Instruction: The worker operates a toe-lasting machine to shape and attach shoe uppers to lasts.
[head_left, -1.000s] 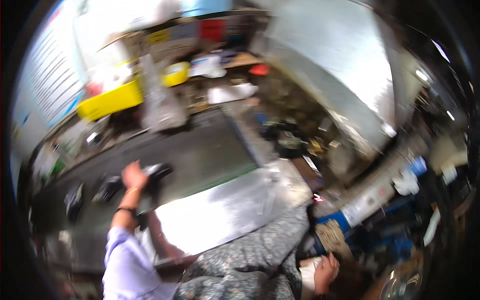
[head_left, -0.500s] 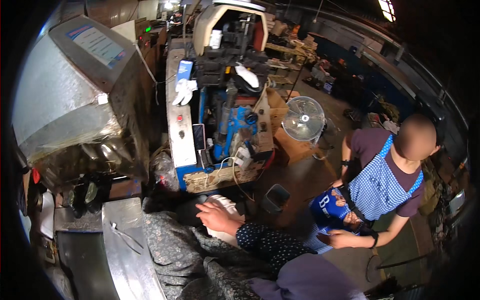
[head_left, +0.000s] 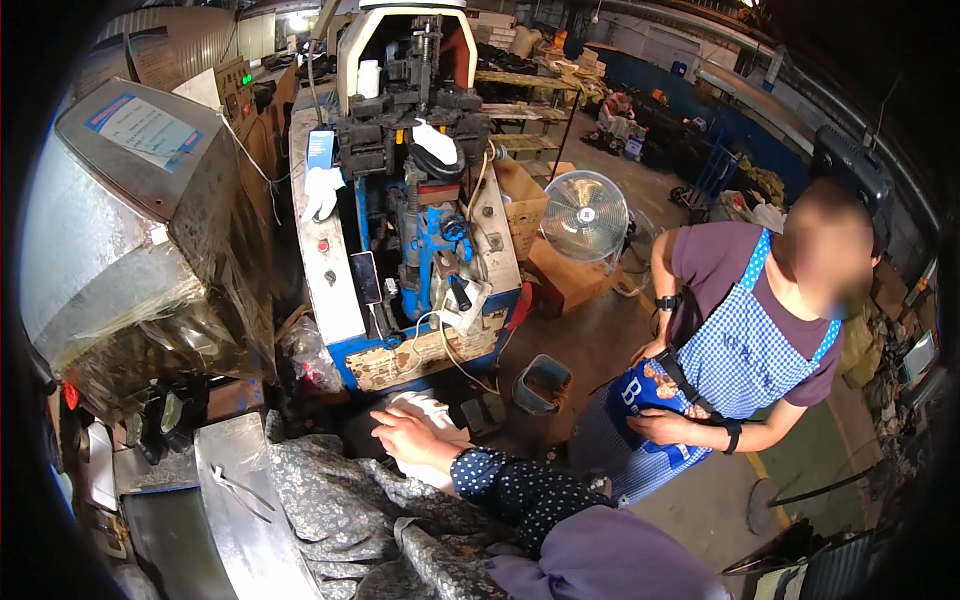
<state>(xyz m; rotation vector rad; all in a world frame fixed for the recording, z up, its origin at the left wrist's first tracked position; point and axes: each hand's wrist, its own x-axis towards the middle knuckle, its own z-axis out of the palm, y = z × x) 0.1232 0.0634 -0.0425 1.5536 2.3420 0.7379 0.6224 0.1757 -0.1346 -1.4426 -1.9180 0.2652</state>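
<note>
My right hand (head_left: 412,440) lies palm down over a pale, whitish item (head_left: 432,415) at my lap, with its fingers stretched out and slightly apart. It grips nothing that I can see. The kind of pale item is unclear, as the hand and sleeve cover part of it. A polka-dot cuff and purple sleeve cover my right arm. Dark flowered cloth (head_left: 340,500) spreads over my lap. My left hand is out of view.
Ahead stands a blue-and-white machine (head_left: 345,350) bearing a white-and-black shoe (head_left: 434,148), white gloves (head_left: 322,192) and a phone (head_left: 366,278). A fan (head_left: 586,214) and grey bin (head_left: 543,384) are right of it. A metal-hooded unit (head_left: 110,235) stands left. A co-worker (head_left: 745,330) in a checked apron stands right.
The view has shifted, so the machine sits further left. My right hand stays on the pale item. The co-worker's nearer hand has moved up onto the front of the blue apron area.
</note>
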